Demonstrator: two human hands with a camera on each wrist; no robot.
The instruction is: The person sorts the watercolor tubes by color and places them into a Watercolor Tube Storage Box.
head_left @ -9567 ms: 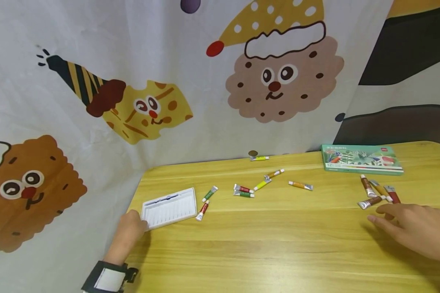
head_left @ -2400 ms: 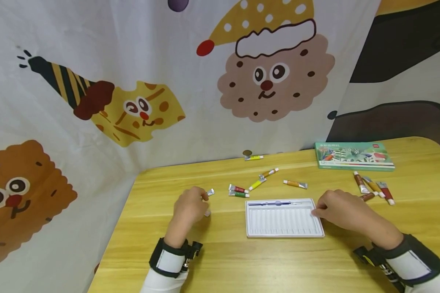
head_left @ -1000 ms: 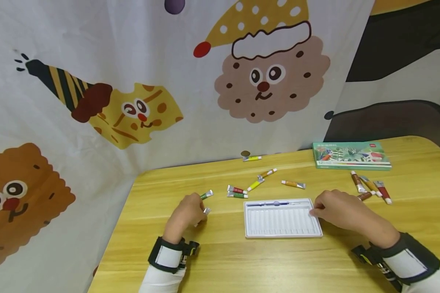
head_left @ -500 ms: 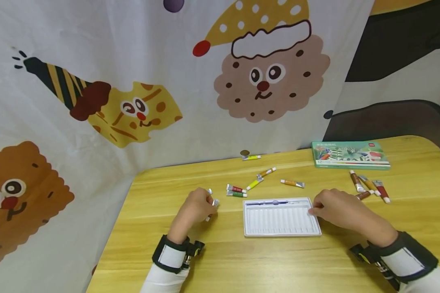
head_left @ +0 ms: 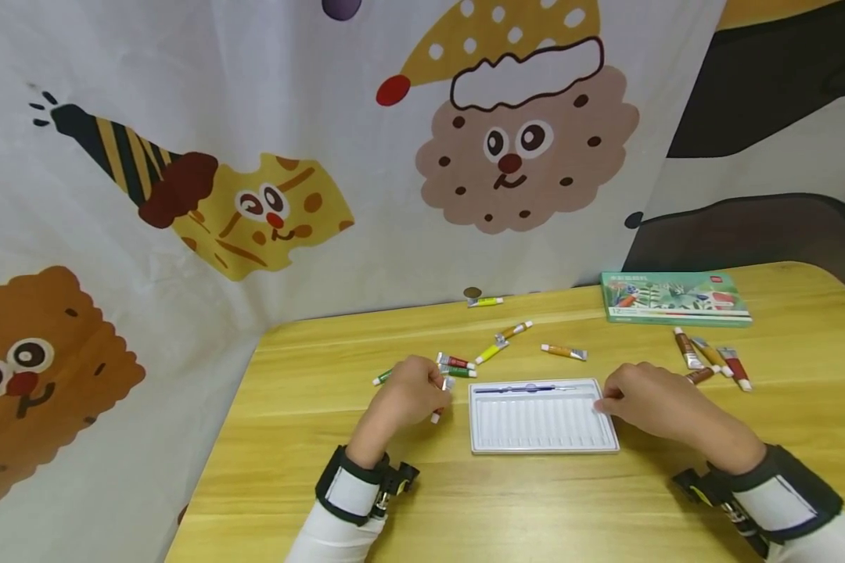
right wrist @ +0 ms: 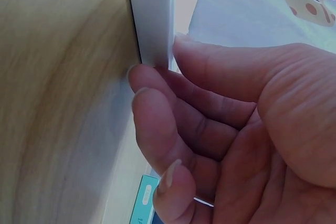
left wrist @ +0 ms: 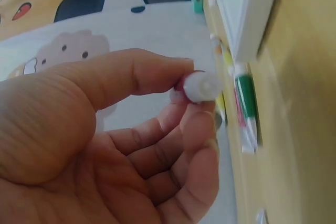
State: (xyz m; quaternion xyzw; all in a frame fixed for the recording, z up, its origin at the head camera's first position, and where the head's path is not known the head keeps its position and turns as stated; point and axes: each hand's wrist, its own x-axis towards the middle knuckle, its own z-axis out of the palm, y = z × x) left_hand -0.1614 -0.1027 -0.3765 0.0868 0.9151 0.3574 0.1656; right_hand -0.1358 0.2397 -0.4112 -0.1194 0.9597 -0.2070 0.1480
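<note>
In the head view my left hand [head_left: 410,391] pinches a small red paint tube [head_left: 436,415] just left of the white plastic tray [head_left: 544,447]. The left wrist view shows the tube's white cap [left wrist: 201,87] between thumb and fingertips. My right hand [head_left: 651,400] grips the tray's right edge; in the right wrist view the thumb lies on top of the tray rim [right wrist: 152,19] with fingertips at its side and underside. A thin blue-handled brush [head_left: 514,390] lies in the tray's upper slot, above a row of narrow grooves. A green tube [head_left: 382,377] lies partly behind my left hand.
Behind the tray lie red [head_left: 455,360], green [head_left: 459,372], yellow [head_left: 491,352] and ochre [head_left: 563,352] tubes. Several brown, ochre and red tubes [head_left: 735,367] are grouped beyond my right hand. A flat green paint box [head_left: 676,299] sits at the table's back right, near the printed cloth.
The tray moved from the table's left, where my left hand held it, to the middle under my right hand. My left hand has picked up the red tube and carried it right towards the tray.
</note>
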